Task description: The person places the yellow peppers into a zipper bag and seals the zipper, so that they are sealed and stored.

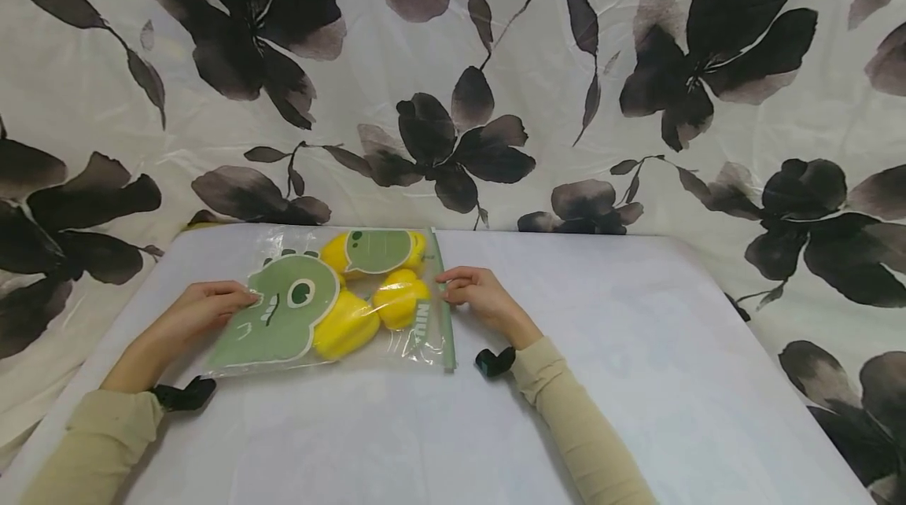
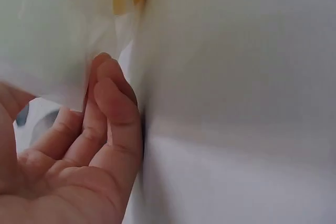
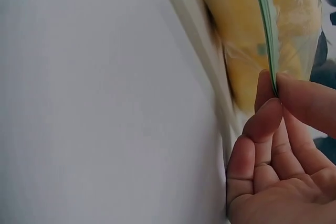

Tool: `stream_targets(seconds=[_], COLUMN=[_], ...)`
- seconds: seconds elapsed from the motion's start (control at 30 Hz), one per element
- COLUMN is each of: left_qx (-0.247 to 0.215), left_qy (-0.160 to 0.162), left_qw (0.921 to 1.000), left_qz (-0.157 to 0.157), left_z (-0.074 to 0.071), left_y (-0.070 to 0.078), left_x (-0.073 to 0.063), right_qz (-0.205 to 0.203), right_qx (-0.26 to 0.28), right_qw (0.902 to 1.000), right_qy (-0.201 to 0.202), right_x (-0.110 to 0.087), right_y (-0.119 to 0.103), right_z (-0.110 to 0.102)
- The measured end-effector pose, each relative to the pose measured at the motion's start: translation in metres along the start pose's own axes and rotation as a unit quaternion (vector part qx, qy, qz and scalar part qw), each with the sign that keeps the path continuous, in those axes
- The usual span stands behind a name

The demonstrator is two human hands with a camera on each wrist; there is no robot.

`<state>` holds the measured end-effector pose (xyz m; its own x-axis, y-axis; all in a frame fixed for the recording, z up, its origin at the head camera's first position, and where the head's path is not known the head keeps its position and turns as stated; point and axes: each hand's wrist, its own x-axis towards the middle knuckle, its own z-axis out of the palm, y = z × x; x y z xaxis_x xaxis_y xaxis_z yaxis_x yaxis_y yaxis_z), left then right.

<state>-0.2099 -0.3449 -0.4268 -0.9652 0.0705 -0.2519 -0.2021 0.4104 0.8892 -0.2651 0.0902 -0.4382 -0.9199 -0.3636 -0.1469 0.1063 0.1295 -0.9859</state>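
Observation:
A clear zip bag printed with a green cartoon dinosaur lies on the white table. Inside are several yellow, lemon-like items, partly covered by the print. My left hand holds the bag's left side between thumb and fingers; in the left wrist view its fingers lie beneath the plastic. At the opposite side, my right hand pinches the green zip edge. The right wrist view shows thumb and fingertips meeting on that green strip, with yellow shapes behind it.
The white-covered table extends to the right of the bag and in front of it. Behind stands a pale cloth with dark flower prints. A black strap sits on the left wrist and another on the right.

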Motion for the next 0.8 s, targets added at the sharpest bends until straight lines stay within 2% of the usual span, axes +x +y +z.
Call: stream_targets(seconds=[0.1, 0.27, 0.43, 0.53, 0.63, 0.8], left_qx=[-0.023, -0.049, -0.061, -0.088, -0.126, -0.191], left_qy=[-0.006, -0.013, -0.015, -0.025, -0.033, -0.005], left_qw=[0.9997, 0.9984, 0.9974, 0.9945, 0.9891, 0.9782], left_qz=[0.01, 0.024, 0.034, 0.05, 0.068, 0.081], left_z=[0.014, 0.048, 0.086, 0.105, 0.117, 0.122], left_y=[0.005, 0.021, 0.038, 0.043, 0.044, 0.038], left_x=[0.007, 0.02, 0.041, 0.053, 0.061, 0.061], right_qz=[0.008, 0.027, 0.045, 0.057, 0.061, 0.045], right_qx=[-0.004, -0.016, -0.016, 0.0, 0.019, 0.022], right_qw=[0.9999, 0.9991, 0.9977, 0.996, 0.9941, 0.9956], right_qy=[0.012, 0.03, 0.047, 0.068, 0.087, 0.079], right_x=[-0.004, -0.014, -0.025, -0.03, -0.033, -0.034], right_y=[0.001, 0.003, 0.009, 0.01, 0.012, 0.013], right_z=[-0.014, -0.048, -0.09, -0.11, -0.121, -0.122])
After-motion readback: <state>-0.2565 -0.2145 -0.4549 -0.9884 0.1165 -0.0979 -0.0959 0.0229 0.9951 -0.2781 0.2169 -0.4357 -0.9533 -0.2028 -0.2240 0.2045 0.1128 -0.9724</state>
